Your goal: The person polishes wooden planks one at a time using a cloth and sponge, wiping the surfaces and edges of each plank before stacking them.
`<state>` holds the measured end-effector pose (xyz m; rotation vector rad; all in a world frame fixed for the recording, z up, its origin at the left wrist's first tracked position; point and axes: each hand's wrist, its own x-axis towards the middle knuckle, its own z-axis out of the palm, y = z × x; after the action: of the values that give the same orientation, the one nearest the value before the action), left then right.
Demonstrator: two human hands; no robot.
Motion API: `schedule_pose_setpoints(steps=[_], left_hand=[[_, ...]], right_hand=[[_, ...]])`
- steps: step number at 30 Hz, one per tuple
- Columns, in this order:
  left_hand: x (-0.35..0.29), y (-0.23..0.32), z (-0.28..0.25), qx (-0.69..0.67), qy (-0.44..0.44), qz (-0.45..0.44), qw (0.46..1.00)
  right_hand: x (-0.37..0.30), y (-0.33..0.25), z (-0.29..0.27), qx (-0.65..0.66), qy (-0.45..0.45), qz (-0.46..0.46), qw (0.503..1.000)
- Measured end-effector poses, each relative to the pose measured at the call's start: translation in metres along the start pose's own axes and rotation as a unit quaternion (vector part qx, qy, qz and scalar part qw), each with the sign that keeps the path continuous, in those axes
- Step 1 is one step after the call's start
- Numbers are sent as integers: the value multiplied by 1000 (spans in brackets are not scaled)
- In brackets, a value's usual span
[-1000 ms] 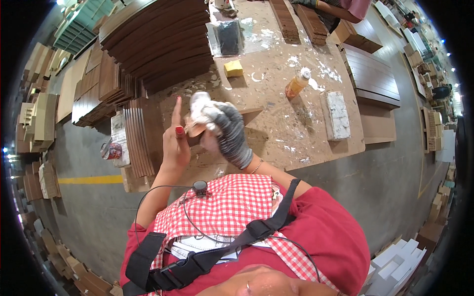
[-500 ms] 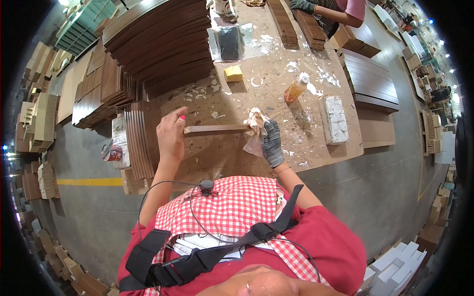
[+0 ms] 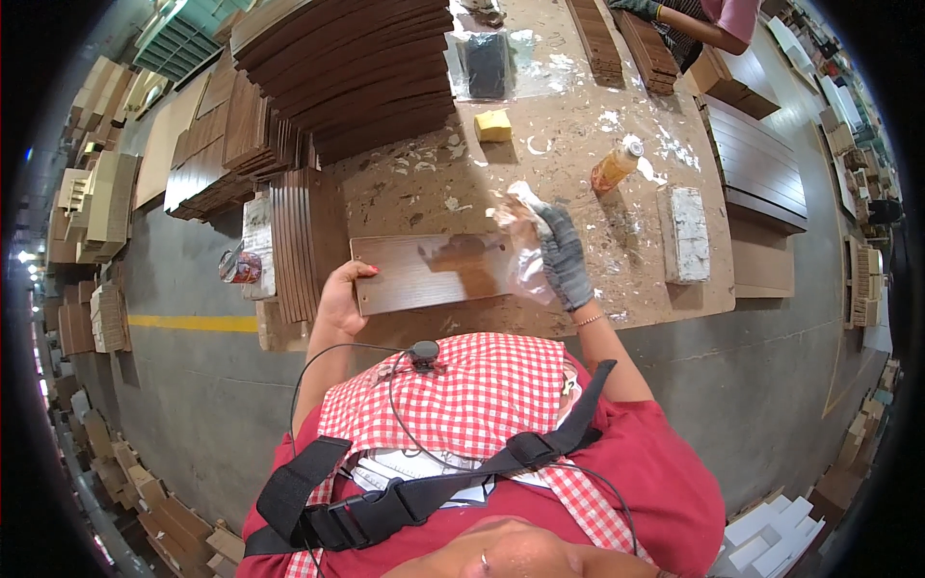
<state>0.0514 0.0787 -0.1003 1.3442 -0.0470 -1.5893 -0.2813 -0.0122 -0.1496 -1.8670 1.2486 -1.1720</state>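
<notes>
One brown wooden board [image 3: 414, 279] stretches between our two hands, over the near part of the table [image 3: 395, 202]; we cannot tell whether it touches the top. Our bare left hand [image 3: 339, 303] is closed on its left end, thumb on the upper face, the other fingers largely hidden. Our gloved right hand [image 3: 567, 260] curls partly closed around a crumpled pale rag [image 3: 525, 214] at the board's right end, though we cannot tell how firmly the rag meets the wood. Beyond the board we see a yellow block [image 3: 493, 126], with an orange bottle [image 3: 614, 170] to its right and a white-smeared block [image 3: 683, 234] nearer the right edge. At our left stands a row of boards [image 3: 291, 246], with a tall dark stack [image 3: 347, 77] behind it.
</notes>
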Motion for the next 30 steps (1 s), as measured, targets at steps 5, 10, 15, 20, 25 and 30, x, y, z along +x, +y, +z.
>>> schedule_pose_setpoints(steps=[5,10,15,20,25,30], left_hand=[[-15,-16,28,-30,0,96,995],[-19,-12,49,52,31,252,966],[-28,-1,48,-61,16,296,953],[-35,6,25,-50,-5,304,951],[-38,13,18,-2,-10,302,953],[-37,13,12,-5,-83,268,960]], right_hand=[[18,-46,58,-104,-101,-230,962],[8,-113,114,24,-126,-237,963],[19,-96,89,-86,-74,-306,945],[50,-28,52,-111,71,-112,985],[41,-11,14,186,-24,141,972],[18,53,13,529,85,398,745]])
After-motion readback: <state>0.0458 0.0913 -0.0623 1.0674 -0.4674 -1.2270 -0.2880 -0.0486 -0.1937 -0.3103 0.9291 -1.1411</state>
